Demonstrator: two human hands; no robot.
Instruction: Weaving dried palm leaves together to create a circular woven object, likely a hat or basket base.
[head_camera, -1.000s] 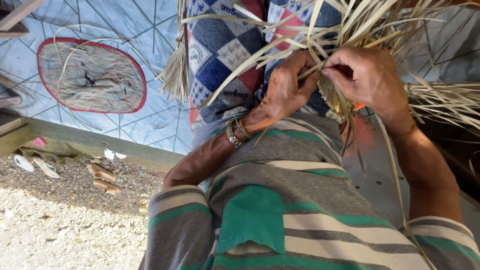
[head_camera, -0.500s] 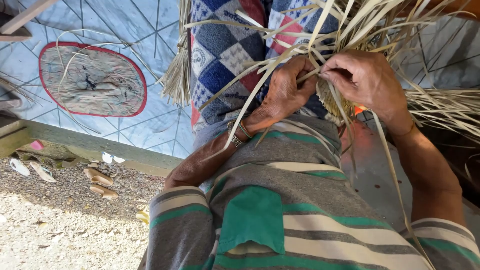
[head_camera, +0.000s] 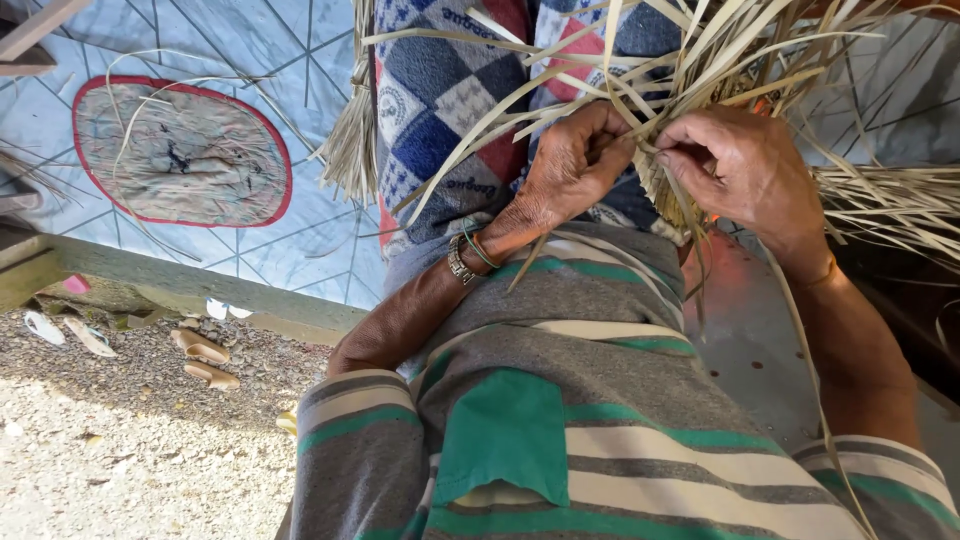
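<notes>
While both hands meet in the upper middle of the frame, the left hand (head_camera: 578, 165) curls its fingers around a few pale dried leaf strips (head_camera: 700, 60), and the right hand (head_camera: 745, 170) pinches one strip between thumb and forefinger, right beside the left fingertips. These strips fan outward toward the upper right from a woven bundle (head_camera: 665, 195) held between the hands, over a checked cloth (head_camera: 440, 100) on the lap. Metal and green bangles (head_camera: 468, 255) circle the left wrist. Lower down, a grey shirt with green and cream stripes (head_camera: 560, 420) fills the frame. At upper left lies a blue patterned mat (head_camera: 180, 150); gravel ground (head_camera: 110, 450) shows at lower left.
</notes>
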